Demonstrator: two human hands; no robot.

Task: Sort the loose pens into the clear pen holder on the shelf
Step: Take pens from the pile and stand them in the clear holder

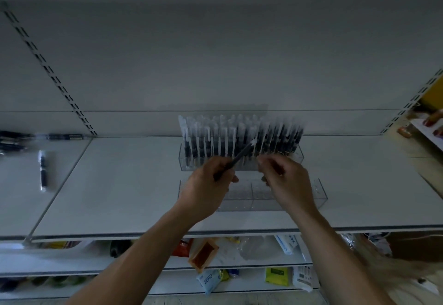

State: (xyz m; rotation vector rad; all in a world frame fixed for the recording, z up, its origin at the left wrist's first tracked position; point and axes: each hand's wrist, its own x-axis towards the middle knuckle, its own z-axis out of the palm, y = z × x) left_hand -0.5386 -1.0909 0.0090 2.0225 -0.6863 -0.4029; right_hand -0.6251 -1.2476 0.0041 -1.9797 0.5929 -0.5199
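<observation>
On a grey shop shelf (119,185), a black pen (236,158) rides in the grip of a person's left hand (208,185). It is pinched low on the barrel between thumb and curled fingers, its pale tip angled up and to the right towards the clear pen holder (187,163). The slant looks chosen to bring the tip over a free slot; in this view the pen's upper end crosses the holder's front wall and is not yet in any slot. The right hand (285,180) hovers just beside the pen's tip at the holder's front edge, fingers curled, probably to steady the holder or guide the pen in. Motion blur hides whether its grip encloses anything. Standing pens (239,134) fill most of the holder in upright rows, so the job appears well along. A second clear tray (316,197) sits just in front, under both wrists. Well apart to the left lie one loose pen (43,170) and a blurred cluster of more pens (14,140), likely the remaining stock. Packaged goods (206,254) crowd the lower shelves
</observation>
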